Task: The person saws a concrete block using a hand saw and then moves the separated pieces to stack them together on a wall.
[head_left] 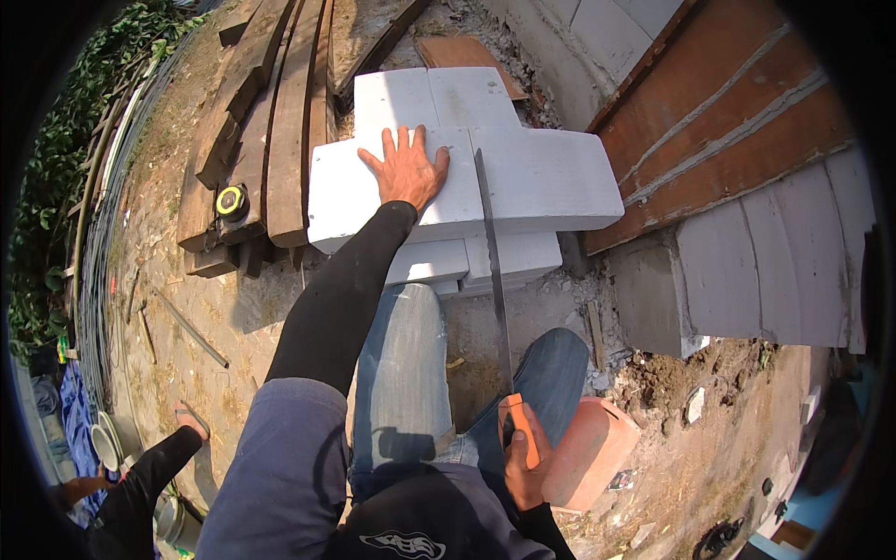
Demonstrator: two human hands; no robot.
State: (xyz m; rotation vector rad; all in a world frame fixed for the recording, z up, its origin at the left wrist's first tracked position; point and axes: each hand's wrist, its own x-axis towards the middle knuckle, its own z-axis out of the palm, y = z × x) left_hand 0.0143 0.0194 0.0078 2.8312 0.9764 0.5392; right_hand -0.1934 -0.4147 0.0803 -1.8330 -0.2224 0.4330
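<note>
My left hand (410,171) lies flat, fingers spread, on top of a long white aerated concrete block (551,182). My right hand (530,469), low between my body and a reddish container, is closed round the orange handle (518,429) of a handsaw. The long saw blade (495,271) runs away from me up to the block, its far end over the top face just right of my left hand. A line or cut along the blade is hard to make out. More white blocks (429,262) lie beneath, and others (467,98) stand behind.
Dark timber beams (285,140) lie at the left, with a yellow-black tape measure (232,202) on them. A brown board (728,103) and a grey block wall (747,261) rise at the right. Another person's foot (191,420) shows at lower left, near buckets (107,444).
</note>
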